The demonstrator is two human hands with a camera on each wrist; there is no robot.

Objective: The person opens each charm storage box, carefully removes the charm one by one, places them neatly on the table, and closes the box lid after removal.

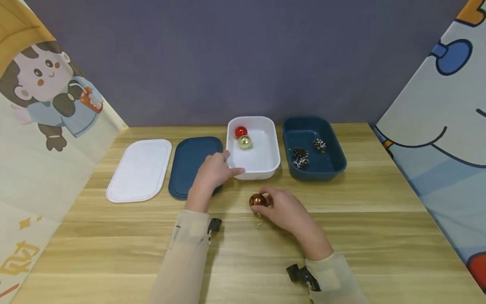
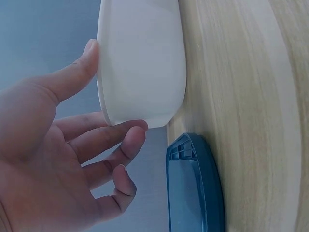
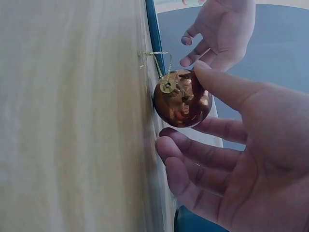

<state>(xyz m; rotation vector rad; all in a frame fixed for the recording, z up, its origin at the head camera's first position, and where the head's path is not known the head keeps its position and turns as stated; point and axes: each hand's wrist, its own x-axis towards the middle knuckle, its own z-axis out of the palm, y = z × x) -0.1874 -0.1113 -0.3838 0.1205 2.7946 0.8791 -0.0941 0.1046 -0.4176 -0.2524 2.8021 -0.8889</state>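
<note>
While pinching a coppery bauble (image 1: 256,200) at or near the bench (image 1: 243,261) with the right hand (image 1: 284,210), gripping with the left hand (image 1: 214,170) a corner of the white box (image 1: 262,173), just beyond. Judged a pick-up or carrying step; likely calling next for a steady pinch and clearance over the box.

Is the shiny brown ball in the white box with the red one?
No, the right hand holds the brown ball outside the white box, in front of its near side, while the red ball lies inside.
</note>
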